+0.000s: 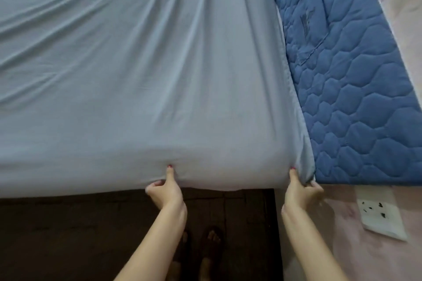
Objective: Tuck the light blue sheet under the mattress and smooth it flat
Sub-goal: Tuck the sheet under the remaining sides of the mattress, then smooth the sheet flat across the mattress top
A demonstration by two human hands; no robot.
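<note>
The light blue sheet point(141, 70) covers the mattress top and hangs over its near edge, with long creases running away from me. My left hand point(164, 191) grips the sheet's lower edge at the middle of the near side, thumb pressed up against the fabric. At the mattress's near right corner, my right hand point(301, 189) pinches a fold of the sheet where the sheet's side edge drops beside the blue quilt. The mattress itself is hidden under the sheet.
A dark blue quilted pad point(356, 89) stands along the right side of the bed against a pinkish wall point(365, 258). A white wall socket point(380, 212) sits lower right. Dark floor point(68, 235) and my feet point(212, 242) lie below the bed edge.
</note>
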